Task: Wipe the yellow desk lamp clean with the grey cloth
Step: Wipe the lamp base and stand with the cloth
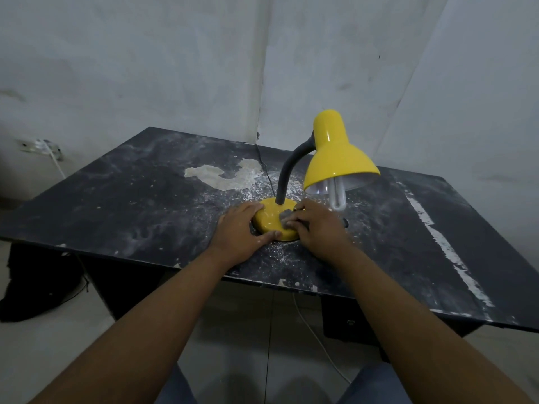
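The lamp [335, 158] stood upright on the dusty dark desk [131, 199], a little right of its middle and near the front edge. The wiping looked to be in its first part. The right hand [318, 228], fingers bent over and holding the grey cloth [285, 220], pressed it onto the right side of the round base [272, 218]. Only a corner of the cloth showed past the fingers. The left hand [237, 233] gripped the base's left rim, fingers curled over the far side and thumb along the near edge, apparently steadying it. Of the lamp's 3 parts, only the base was under the cloth. By my judgement the neck [287, 173] and shade [338, 161] were left to do, though the glossy yellow showed no dirt that I could make out. The lamp's long axis ran up from the base along the grey neck, which rose nearly straight, then bent over to the right. The shade pointed down and to the right, its open mouth tilted toward the desk, with the bulb [337, 195] hanging out of it just beside the right hand.
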`<state>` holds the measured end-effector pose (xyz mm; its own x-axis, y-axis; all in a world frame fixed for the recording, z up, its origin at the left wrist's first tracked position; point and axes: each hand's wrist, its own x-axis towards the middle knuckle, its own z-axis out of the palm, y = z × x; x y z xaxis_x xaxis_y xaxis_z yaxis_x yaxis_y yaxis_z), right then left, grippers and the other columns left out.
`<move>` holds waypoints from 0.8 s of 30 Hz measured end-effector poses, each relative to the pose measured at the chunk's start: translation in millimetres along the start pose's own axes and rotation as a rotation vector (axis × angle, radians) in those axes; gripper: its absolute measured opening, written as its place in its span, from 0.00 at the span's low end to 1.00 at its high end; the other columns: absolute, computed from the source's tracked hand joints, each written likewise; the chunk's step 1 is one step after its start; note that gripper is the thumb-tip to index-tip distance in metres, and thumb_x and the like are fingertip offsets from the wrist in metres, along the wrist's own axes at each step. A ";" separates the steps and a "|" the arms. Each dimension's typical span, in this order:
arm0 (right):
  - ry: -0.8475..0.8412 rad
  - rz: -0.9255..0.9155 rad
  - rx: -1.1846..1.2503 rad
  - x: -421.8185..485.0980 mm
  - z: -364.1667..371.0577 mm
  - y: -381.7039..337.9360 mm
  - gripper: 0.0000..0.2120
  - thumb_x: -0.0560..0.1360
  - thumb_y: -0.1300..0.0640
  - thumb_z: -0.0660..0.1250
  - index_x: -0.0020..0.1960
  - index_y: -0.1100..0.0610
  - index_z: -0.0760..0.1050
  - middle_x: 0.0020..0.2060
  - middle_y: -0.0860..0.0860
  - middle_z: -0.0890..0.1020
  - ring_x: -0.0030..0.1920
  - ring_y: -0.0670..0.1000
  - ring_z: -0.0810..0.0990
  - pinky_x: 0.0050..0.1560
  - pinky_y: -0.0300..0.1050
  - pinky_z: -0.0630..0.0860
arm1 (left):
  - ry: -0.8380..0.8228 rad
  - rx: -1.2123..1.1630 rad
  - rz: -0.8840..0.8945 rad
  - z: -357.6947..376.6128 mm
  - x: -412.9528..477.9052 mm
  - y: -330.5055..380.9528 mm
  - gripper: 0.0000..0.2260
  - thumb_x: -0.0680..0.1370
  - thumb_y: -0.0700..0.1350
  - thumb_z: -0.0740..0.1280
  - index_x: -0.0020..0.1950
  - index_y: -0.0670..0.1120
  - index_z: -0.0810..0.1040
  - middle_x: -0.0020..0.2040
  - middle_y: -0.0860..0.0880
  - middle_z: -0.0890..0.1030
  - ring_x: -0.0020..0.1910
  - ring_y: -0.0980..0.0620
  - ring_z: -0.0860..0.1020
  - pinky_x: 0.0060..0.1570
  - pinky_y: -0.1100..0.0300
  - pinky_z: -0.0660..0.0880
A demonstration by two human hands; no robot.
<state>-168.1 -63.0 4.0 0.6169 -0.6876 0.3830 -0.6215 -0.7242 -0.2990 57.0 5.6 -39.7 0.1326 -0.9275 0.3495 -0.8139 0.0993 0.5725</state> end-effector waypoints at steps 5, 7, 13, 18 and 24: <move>0.054 0.141 -0.089 5.1 -10.5 15.3 0.09 0.83 0.47 0.69 0.56 0.46 0.87 0.60 0.46 0.82 0.53 0.55 0.83 0.51 0.52 0.80 | -0.003 0.012 -0.011 0.4 0.2 0.3 0.41 0.73 0.73 0.72 0.80 0.52 0.72 0.78 0.52 0.73 0.77 0.49 0.70 0.76 0.38 0.67; 0.039 0.038 -0.024 1.2 -5.2 12.2 0.08 0.83 0.48 0.70 0.56 0.45 0.89 0.62 0.44 0.81 0.53 0.52 0.83 0.50 0.50 0.78 | -0.001 0.008 -0.005 0.4 0.5 0.2 0.41 0.73 0.72 0.73 0.80 0.51 0.72 0.78 0.52 0.73 0.77 0.50 0.70 0.76 0.39 0.67; 0.043 0.098 -0.045 6.4 0.6 20.8 0.07 0.82 0.46 0.71 0.54 0.44 0.87 0.58 0.40 0.78 0.52 0.51 0.82 0.47 0.47 0.73 | -0.011 0.013 -0.007 -0.1 0.0 1.3 0.41 0.74 0.72 0.73 0.81 0.51 0.72 0.78 0.52 0.73 0.77 0.49 0.70 0.76 0.39 0.67; 0.011 0.159 0.040 15.4 3.6 30.3 0.07 0.82 0.47 0.71 0.56 0.45 0.88 0.59 0.40 0.82 0.58 0.51 0.83 0.57 0.53 0.81 | -0.012 0.014 -0.007 -0.4 -0.4 0.9 0.41 0.74 0.74 0.71 0.81 0.52 0.72 0.79 0.53 0.73 0.77 0.49 0.69 0.76 0.38 0.67; -0.040 0.355 0.348 45.6 12.3 46.6 0.07 0.82 0.51 0.72 0.56 0.48 0.89 0.60 0.45 0.88 0.64 0.50 0.83 0.71 0.55 0.77 | -0.006 0.005 -0.017 0.9 -1.3 0.9 0.42 0.73 0.74 0.71 0.81 0.52 0.72 0.79 0.54 0.73 0.77 0.49 0.69 0.77 0.38 0.67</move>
<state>-163.0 -128.7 -3.2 0.4189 -0.8913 0.1733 -0.6024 -0.4156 -0.6815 55.6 6.5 -40.3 0.1433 -0.9311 0.3355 -0.8144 0.0817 0.5746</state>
